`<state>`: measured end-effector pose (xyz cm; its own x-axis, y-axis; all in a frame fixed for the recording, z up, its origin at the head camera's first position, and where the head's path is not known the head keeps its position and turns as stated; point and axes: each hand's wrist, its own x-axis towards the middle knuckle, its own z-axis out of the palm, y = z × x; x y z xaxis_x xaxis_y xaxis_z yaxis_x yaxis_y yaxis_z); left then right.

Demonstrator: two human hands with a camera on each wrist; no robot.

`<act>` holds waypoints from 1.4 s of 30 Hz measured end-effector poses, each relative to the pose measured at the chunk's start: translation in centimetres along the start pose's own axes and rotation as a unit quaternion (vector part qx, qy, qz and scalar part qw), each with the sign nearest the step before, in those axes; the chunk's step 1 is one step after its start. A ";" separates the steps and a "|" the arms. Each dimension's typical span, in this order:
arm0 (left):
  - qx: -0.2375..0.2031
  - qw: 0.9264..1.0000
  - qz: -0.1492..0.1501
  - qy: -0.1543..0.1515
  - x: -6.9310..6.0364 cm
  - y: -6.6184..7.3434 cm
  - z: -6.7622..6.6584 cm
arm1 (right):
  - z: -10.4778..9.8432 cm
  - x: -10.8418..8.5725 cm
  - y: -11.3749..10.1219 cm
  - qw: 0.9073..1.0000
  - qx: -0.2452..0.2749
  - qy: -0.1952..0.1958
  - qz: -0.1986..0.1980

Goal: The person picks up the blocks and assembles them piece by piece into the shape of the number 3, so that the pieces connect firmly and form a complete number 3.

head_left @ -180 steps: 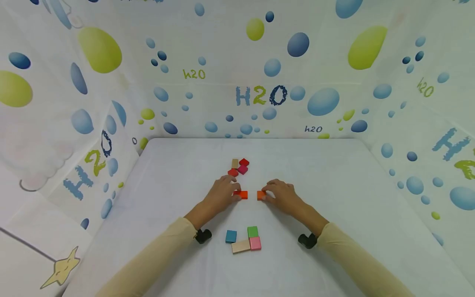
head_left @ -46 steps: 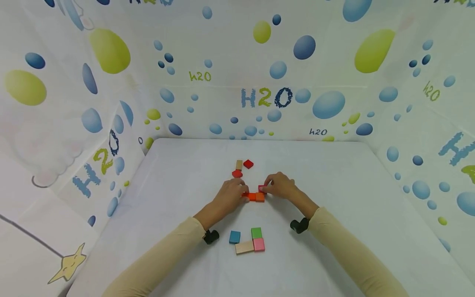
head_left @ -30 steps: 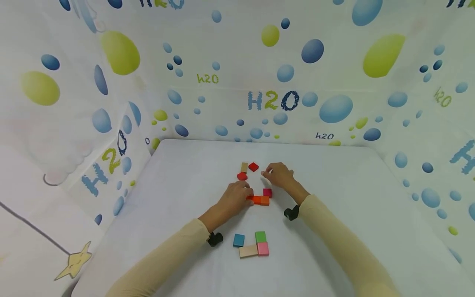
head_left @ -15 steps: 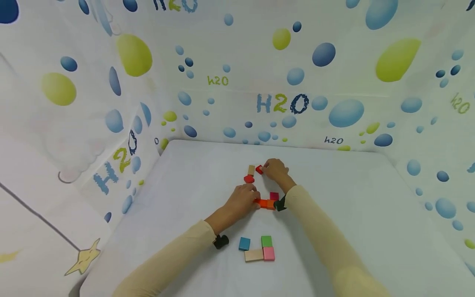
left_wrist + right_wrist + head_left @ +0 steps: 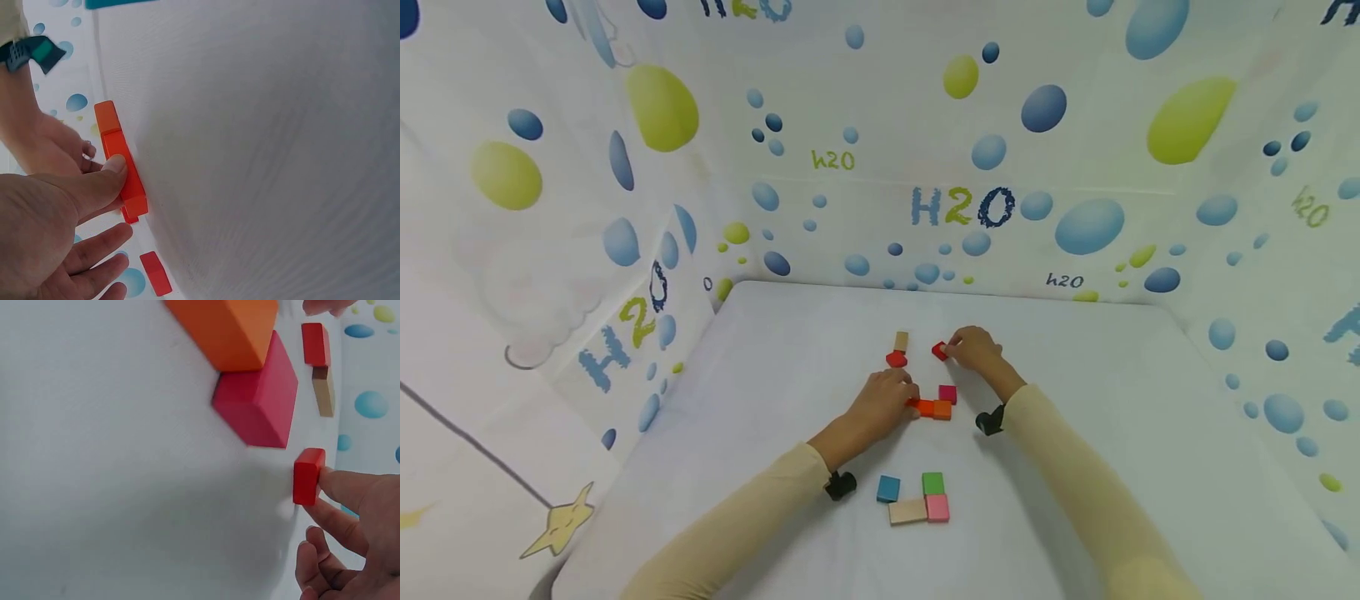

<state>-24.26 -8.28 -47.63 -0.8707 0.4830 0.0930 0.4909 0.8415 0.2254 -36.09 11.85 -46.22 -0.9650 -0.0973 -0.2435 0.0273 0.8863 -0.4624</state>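
Note:
My left hand (image 5: pixel 880 404) holds a long red-orange block (image 5: pixel 124 165), its thumb (image 5: pixel 103 181) lying on the block's near face. At the right end of that block an orange cube (image 5: pixel 942 410) butts against it. A crimson block (image 5: pixel 265 400) stands behind the orange cube, touching it. Farther back, my right hand (image 5: pixel 976 348) pinches a small red block (image 5: pixel 306 478) between thumb and fingertips, near the table surface. Left of it lie another red block (image 5: pixel 896 359) and a plain wooden block (image 5: pixel 901 341), end to end.
Nearer the body, a blue block (image 5: pixel 888 488), a wooden block (image 5: pixel 908 512), a pink block (image 5: pixel 937 508) and a green block (image 5: pixel 933 483) form a U shape. Printed sheet walls (image 5: pixel 850 217) surround the white table (image 5: pixel 775 358).
The orange pieces came together and my right hand set the crimson block behind them. It then took the red block beside the wooden one and drew it rightward. My left hand kept its hold.

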 end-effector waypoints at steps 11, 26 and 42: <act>0.000 1.000 -0.011 -0.011 0.3 -0.1 0.2 | 0.0 -1.4 2.4 0.999 -0.023 -0.020 -0.031; 0.005 1.000 -0.013 -0.011 0.2 0.1 -0.1 | 0.5 -2.8 2.5 0.998 -0.025 -0.014 -0.056; -0.002 1.000 -0.007 0.007 0.0 0.3 -0.2 | 0.3 -4.0 2.0 0.998 -0.027 -0.012 -0.056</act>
<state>-24.13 -8.06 -47.34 -0.8777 0.4680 0.1029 0.4787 0.8472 0.2303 -32.11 13.83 -46.43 -0.9546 -0.2070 -0.2140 -0.0945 0.8922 -0.4416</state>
